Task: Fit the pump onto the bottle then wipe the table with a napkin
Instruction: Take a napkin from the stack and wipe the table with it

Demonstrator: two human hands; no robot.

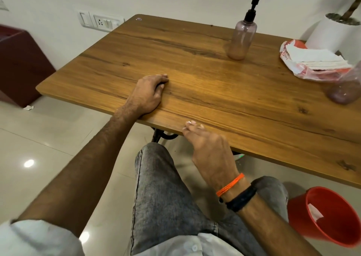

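Pump was seen seated on bottle; wiping judged next. Left grip and right grip, loosely curled, held nothing; napkins right of bottle needed fetching.

Single view, head-worn: the scene is looked down on, forward and steeply, from above the seated person's lap (wide-angle, edges bowed). The table is taken close, its near edge crossing mid-frame; the wall is met beyond.
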